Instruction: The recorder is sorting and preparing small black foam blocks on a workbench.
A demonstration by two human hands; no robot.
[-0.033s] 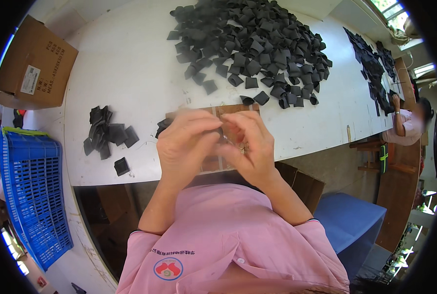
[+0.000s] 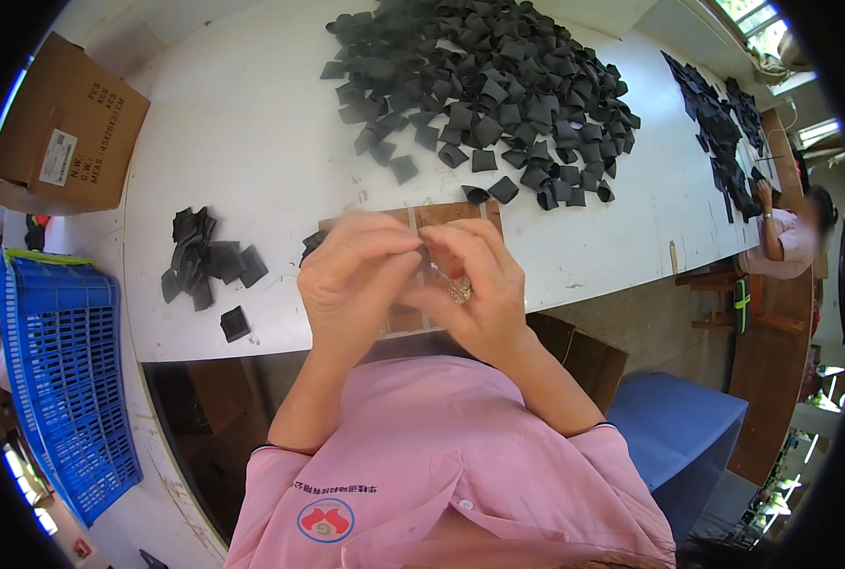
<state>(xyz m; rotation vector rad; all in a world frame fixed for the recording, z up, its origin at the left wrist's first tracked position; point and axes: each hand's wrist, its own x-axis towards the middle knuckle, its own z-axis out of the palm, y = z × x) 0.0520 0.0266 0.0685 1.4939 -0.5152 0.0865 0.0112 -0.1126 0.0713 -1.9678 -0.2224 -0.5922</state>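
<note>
With fingers [image 2: 385, 241] curled, hold impossible to tell, over board [image 2: 459, 212] at counter's [image 2: 252, 171] near edge, open room left of pile [image 2: 508, 95]

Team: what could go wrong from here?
1. The left hand and right hand partly cover the board; a slip there might go unseen.
2. The lone black piece lies near the table's front edge; the left hand could sweep it off.
</note>
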